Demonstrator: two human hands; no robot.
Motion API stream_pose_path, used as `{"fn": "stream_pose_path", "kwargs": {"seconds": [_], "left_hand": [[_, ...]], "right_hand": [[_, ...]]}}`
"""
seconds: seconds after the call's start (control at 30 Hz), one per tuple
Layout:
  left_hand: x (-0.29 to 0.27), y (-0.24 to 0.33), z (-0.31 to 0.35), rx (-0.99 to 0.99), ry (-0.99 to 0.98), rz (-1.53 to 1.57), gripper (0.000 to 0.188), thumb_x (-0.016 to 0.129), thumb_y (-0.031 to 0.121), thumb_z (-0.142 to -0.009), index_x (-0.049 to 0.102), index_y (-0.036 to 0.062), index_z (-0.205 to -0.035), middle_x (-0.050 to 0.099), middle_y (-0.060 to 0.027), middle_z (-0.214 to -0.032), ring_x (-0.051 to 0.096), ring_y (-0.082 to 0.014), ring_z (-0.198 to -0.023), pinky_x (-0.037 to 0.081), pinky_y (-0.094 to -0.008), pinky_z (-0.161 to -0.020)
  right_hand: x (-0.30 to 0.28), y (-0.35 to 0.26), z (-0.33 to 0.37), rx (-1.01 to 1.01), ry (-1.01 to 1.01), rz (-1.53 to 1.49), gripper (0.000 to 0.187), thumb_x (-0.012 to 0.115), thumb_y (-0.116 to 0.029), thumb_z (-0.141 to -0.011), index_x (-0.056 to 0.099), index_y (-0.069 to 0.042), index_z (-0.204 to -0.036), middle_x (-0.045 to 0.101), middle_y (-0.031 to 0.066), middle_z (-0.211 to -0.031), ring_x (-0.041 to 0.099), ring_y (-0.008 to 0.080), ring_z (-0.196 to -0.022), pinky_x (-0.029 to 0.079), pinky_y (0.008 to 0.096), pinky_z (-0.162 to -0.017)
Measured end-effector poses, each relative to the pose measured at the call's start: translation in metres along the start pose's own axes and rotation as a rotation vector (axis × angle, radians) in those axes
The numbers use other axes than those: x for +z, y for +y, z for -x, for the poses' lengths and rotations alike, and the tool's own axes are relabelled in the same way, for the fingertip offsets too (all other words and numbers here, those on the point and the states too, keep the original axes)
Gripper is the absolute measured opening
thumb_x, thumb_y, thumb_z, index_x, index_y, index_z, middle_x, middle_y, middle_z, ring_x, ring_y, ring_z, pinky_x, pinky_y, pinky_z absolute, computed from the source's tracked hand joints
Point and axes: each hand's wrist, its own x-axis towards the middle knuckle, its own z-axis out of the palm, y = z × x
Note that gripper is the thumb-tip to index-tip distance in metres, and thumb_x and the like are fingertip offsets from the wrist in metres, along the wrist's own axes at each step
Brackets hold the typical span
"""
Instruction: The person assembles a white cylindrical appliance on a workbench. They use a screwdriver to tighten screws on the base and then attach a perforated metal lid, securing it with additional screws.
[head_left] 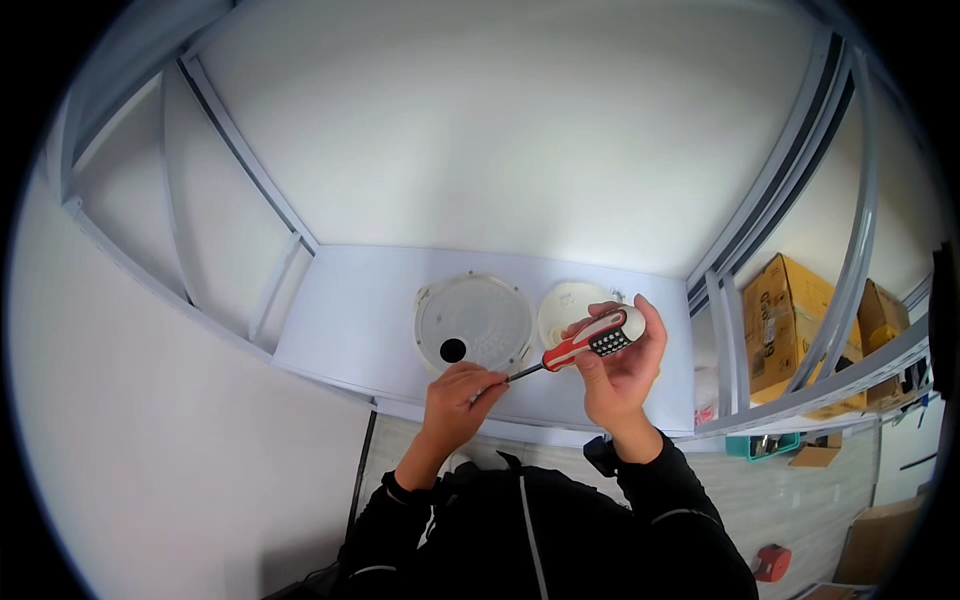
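Note:
A screwdriver [582, 343] with a red, white and black handle and a thin dark shaft is held above the table's front part. My right hand [630, 375] is closed around its handle, palm turned up, the thumb underneath. At the other end, my left hand [458, 402] pinches at the shaft's tip; whether a small screw is also between those fingers is hidden. Just beyond my left hand lies a large round whitish disc [480, 318] with a raised rim, small clips and a black round spot. A smaller white round part [563, 308] lies beside it, partly covered by my right hand.
The white table [345, 310] stands inside a grey metal frame [235, 130] with pale panels behind and left. On the right, past the frame, are cardboard boxes [775, 320] and a teal bin [762, 446] of small items. A red object [771, 563] rests on the floor.

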Motion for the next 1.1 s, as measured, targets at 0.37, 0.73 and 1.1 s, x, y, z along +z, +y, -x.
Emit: {"fn": "stream_pose_path", "kwargs": {"seconds": [0.37,0.73,1.1], "left_hand": [[-0.006,0.007,-0.001,0.044,-0.078,0.04,0.021,0.084,0.0,-0.081,0.077,0.0022,-0.1,0.078,-0.0094,-0.091,0.072,-0.0264,-0.084,0.058,-0.0349,-0.072],[-0.007,0.006,0.002,0.049,-0.09,0.03,0.025,0.081,0.002,-0.085,0.075,0.0027,-0.109,0.077,-0.0096,-0.099,0.071,-0.0298,-0.089,0.058,-0.0382,-0.078],[-0.023,-0.008,0.004,0.058,-0.136,-0.197,0.042,0.082,0.013,-0.082,0.071,0.0071,-0.122,0.075,-0.0021,-0.1,0.067,-0.0273,-0.1,0.05,-0.0415,-0.093]], "right_hand": [[0.002,-0.004,-0.007,0.077,-0.121,-0.082,0.081,0.067,-0.002,-0.1,0.017,-0.008,-0.163,0.053,0.0248,-0.137,0.067,0.0308,-0.114,0.061,0.0462,-0.092],[0.007,-0.013,-0.011,0.264,-0.247,-0.116,0.086,0.064,-0.005,-0.103,0.005,-0.012,-0.166,0.059,0.0248,-0.131,0.071,0.03,-0.109,0.06,0.0463,-0.097],[0.03,0.009,-0.004,0.209,-0.214,-0.01,0.088,0.067,-0.001,-0.101,0.008,-0.011,-0.165,0.061,0.0235,-0.127,0.071,0.0309,-0.112,0.062,0.0454,-0.093]]}}
